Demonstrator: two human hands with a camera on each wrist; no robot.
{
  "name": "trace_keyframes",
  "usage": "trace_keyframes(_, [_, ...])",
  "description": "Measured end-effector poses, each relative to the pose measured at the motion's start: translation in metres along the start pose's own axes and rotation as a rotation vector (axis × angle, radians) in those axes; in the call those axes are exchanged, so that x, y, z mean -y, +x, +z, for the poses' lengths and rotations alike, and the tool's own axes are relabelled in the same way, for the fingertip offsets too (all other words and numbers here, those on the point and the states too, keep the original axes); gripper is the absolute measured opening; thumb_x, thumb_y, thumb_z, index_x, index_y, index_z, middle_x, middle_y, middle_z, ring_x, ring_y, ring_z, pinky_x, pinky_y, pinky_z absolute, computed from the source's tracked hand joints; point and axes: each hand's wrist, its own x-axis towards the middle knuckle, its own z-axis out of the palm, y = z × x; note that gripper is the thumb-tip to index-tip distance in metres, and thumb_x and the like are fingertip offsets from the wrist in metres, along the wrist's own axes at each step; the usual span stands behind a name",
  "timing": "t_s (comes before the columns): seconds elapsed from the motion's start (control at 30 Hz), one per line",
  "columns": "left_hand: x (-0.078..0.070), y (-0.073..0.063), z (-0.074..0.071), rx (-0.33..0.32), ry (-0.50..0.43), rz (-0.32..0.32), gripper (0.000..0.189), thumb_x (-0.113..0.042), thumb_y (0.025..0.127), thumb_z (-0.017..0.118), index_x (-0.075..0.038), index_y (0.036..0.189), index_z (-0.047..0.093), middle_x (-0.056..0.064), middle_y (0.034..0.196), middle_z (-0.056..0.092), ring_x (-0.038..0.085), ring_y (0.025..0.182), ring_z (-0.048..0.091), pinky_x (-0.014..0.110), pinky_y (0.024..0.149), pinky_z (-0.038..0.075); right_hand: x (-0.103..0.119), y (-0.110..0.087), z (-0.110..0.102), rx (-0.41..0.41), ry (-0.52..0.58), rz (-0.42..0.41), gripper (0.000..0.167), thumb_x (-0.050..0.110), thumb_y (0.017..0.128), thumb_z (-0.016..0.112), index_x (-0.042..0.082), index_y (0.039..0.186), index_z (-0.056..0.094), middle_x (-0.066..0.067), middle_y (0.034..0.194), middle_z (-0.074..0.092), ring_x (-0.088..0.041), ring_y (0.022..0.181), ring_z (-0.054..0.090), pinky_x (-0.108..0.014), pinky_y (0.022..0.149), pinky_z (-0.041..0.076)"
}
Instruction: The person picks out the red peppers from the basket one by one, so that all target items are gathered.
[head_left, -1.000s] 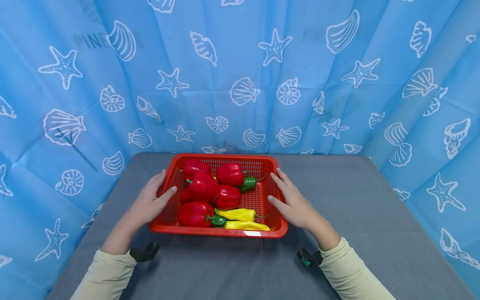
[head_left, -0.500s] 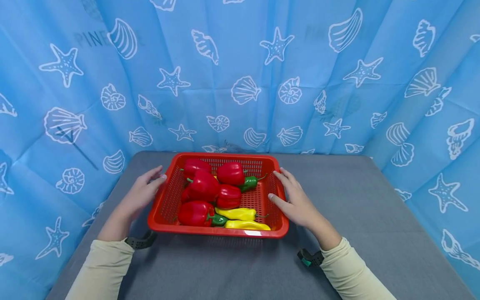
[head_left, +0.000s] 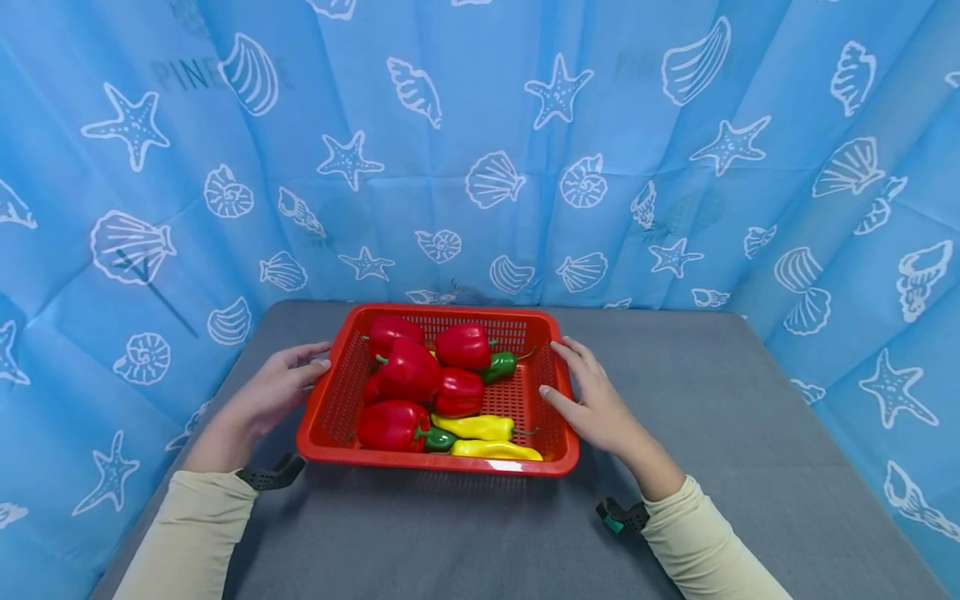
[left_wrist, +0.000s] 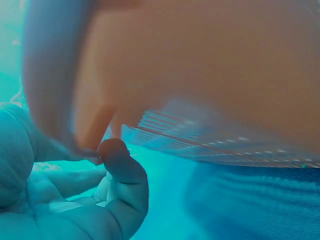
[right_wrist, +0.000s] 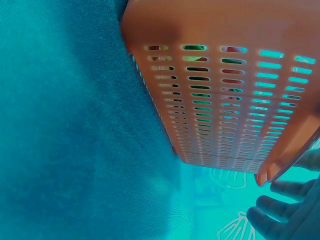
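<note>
A red plastic basket (head_left: 438, 460) with slotted sides stands on the grey table. Inside lie several red bell peppers (head_left: 408, 372), two yellow peppers (head_left: 495, 450) in front, and green peppers (head_left: 501, 367). My left hand (head_left: 273, 387) is at the basket's left rim, thumb and fingertips close against its outer side. In the left wrist view its fingers are loosely bent below the rim. My right hand (head_left: 596, 407) lies at the right rim, thumb tip over the edge and fingers spread relaxed along it. The right wrist view shows those fingers (right_wrist: 277, 207) outside the rim.
A grey cloth-covered table (head_left: 697, 400) extends around the basket. Behind it and along both sides hangs a blue curtain (head_left: 480, 150) with white shell and starfish prints. Dark straps (head_left: 273, 473) sit at both wrists.
My left hand has drawn back leftward, its thumb leaving the inside of the rim for the outer side. The right hand has barely moved. The basket and peppers look unchanged.
</note>
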Motion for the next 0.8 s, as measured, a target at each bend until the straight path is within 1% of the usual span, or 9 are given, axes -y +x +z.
trace_keyframes(0.17, [0.0020,0.0016,-0.0034,0.029,-0.036,-0.003,0.062,-0.024,0.113,0.050,0.001,0.165,0.026,0.028,0.152,0.051,0.017,0.116,0.070,0.036,0.097,0.063,-0.0004,0.0011,0.0008,-0.004,0.007,-0.003,0.077,0.023,0.098,0.074,0.009,0.163,0.036,-0.017,0.173,0.024,-0.044,0.152,0.031,-0.059,0.090,0.063])
trace_keyframes(0.27, [0.0034,0.0035,-0.0043,0.032,-0.059,-0.005,0.059,-0.023,0.113,0.051,0.003,0.163,0.031,0.021,0.145,0.058,0.014,0.112,0.072,0.036,0.095,0.063,0.0000,0.0011,0.0006,-0.005,0.011,-0.010,0.076,0.023,0.098,0.073,0.007,0.163,0.037,-0.018,0.172,0.024,-0.045,0.152,0.031,-0.059,0.090,0.063])
trace_keyframes(0.4, [0.0044,0.0044,-0.0047,0.045,-0.089,0.000,0.060,-0.022,0.113,0.052,0.005,0.162,0.031,0.010,0.136,0.065,0.012,0.110,0.072,0.035,0.094,0.064,-0.0003,0.0010,-0.0002,-0.013,0.016,-0.012,0.074,0.025,0.099,0.072,0.007,0.162,0.038,-0.017,0.172,0.025,-0.045,0.153,0.030,-0.060,0.091,0.063])
trace_keyframes(0.5, [0.0041,0.0034,-0.0052,0.055,-0.102,0.008,0.060,-0.023,0.113,0.053,0.005,0.161,0.031,0.007,0.132,0.067,0.012,0.109,0.073,0.034,0.093,0.064,-0.0010,0.0007,-0.0006,-0.016,0.021,-0.010,0.073,0.027,0.099,0.072,0.008,0.162,0.039,-0.016,0.172,0.025,-0.045,0.153,0.029,-0.060,0.092,0.062])
trace_keyframes(0.6, [0.0039,0.0026,-0.0063,0.062,-0.113,0.007,0.060,-0.024,0.113,0.053,0.006,0.161,0.031,0.006,0.130,0.067,0.013,0.108,0.073,0.034,0.093,0.064,-0.0021,0.0001,-0.0007,-0.014,0.029,-0.010,0.072,0.026,0.100,0.071,0.008,0.161,0.040,-0.016,0.172,0.025,-0.045,0.153,0.029,-0.060,0.092,0.062])
trace_keyframes(0.8, [0.0057,0.0047,-0.0075,0.074,-0.116,0.004,0.061,-0.024,0.113,0.052,0.006,0.161,0.029,0.009,0.134,0.065,0.014,0.110,0.072,0.035,0.093,0.064,-0.0041,0.0007,-0.0007,-0.014,0.043,-0.015,0.069,0.024,0.101,0.071,0.007,0.161,0.040,-0.017,0.172,0.026,-0.046,0.153,0.030,-0.060,0.093,0.062])
